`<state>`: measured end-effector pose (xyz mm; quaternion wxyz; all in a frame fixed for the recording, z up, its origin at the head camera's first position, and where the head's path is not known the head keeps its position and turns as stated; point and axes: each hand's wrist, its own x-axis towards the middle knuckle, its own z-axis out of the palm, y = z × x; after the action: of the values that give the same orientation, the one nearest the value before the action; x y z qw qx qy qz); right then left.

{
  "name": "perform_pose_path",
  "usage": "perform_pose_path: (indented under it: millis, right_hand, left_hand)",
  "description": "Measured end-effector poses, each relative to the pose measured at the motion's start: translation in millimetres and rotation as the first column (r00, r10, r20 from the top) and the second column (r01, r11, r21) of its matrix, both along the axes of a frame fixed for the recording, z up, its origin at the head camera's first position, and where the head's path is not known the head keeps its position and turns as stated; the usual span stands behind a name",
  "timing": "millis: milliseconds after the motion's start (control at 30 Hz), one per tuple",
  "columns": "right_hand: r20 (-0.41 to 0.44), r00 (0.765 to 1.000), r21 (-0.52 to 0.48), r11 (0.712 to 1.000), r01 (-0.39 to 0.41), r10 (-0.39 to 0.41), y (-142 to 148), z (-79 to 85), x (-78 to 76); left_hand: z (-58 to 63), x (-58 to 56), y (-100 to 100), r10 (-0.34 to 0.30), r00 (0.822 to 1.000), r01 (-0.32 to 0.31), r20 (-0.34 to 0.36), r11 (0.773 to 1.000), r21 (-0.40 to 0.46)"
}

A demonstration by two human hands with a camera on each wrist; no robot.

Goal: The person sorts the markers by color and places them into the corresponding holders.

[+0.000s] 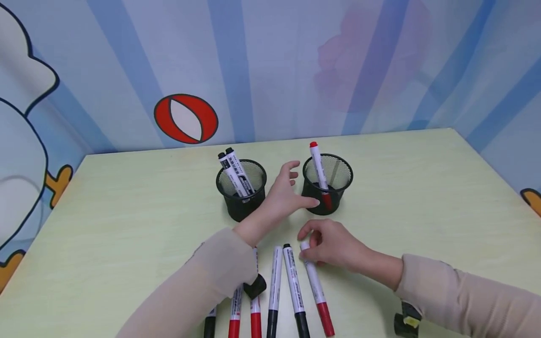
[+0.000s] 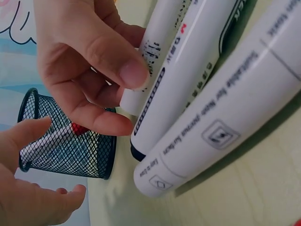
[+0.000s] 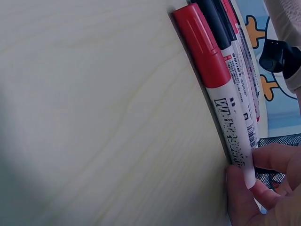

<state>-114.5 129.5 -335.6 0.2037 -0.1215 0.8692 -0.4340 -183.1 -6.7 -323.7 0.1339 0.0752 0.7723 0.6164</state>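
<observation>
My right hand (image 1: pixel 338 246) pinches the plain white end of a red-capped whiteboard marker (image 1: pixel 314 281) between thumb and fingers. In the right wrist view that marker (image 3: pixel 230 117) lies along the tabletop, its red cap away from the hand. My left hand (image 1: pixel 281 195) is spread beside the right black mesh cup (image 1: pixel 338 197), thumb in front of it; I cannot tell whether it touches. One marker with a red end (image 1: pixel 319 164) leans in that cup. Two black-ended markers (image 1: pixel 236 173) stand in the left mesh cup (image 1: pixel 241 209), behind my left wrist.
Several more markers lie in a row at the near edge, among them a black-capped marker (image 1: pixel 294 286) and another black-capped marker (image 1: pixel 274 286). My left sleeve (image 1: pixel 211 281) covers part of the row. A printed backdrop (image 1: pixel 287 70) rises behind the pale table (image 1: pixel 139 211).
</observation>
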Motion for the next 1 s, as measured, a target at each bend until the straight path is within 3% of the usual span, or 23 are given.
perform_pose_path:
  millis: [500,800,1000]
  right_hand:
    - [-0.050,0.999,0.042,0.999,-0.015,0.017,-1.0,-2.3,-1.7]
    - [0.106,0.994,-0.139,0.990,0.026,-0.012,7.8,-2.6,-3.7]
    - [0.266,0.963,-0.277,0.954,0.111,-0.035,14.4,-4.6,-4.9]
  left_hand:
    - [-3.3,-10.5,10.9,-0.020,1.000,0.020,0.024,1.000,0.013]
    - [-3.9,-11.5,15.0,-0.038,0.999,0.038,0.004,0.999,-0.011]
    - [-4.9,-12.2,17.3,-0.041,0.999,0.041,0.001,0.999,-0.007]
